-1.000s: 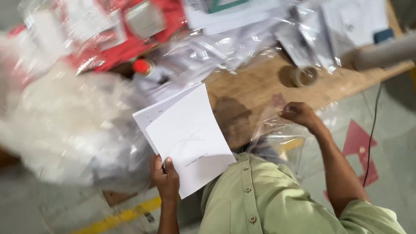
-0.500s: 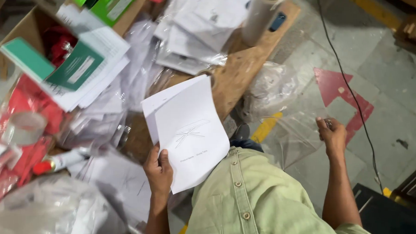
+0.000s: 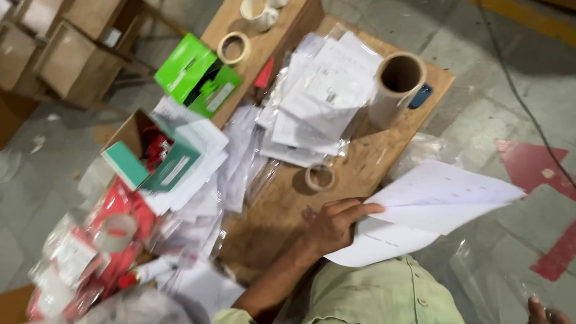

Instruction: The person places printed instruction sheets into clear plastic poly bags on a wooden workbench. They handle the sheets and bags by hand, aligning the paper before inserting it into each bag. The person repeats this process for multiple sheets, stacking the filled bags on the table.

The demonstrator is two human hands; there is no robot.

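Note:
My left hand [image 3: 333, 225] grips a few white paper sheets [image 3: 432, 204] by their left edge. The sheets fan out to the right, past the near corner of the wooden table [image 3: 366, 171]. My right hand [image 3: 547, 312] shows only as fingertips at the bottom right edge, low over the floor. It is next to a crumpled clear plastic bag [image 3: 480, 270]; whether it grips the bag is hidden. My green shirt [image 3: 378, 300] fills the bottom middle.
On the table lie clear sleeves with papers [image 3: 318, 102], a cardboard tube [image 3: 398, 86], a tape roll [image 3: 319, 177], green boxes [image 3: 197, 75], a teal box [image 3: 172, 170] and red packets [image 3: 118, 208]. A red arrow [image 3: 548, 189] and a cable [image 3: 525, 106] mark the floor.
The view has swung round. My left hand has carried the sheets from upright in front of me to lying flatter at the right. My right hand has dropped to the bottom corner.

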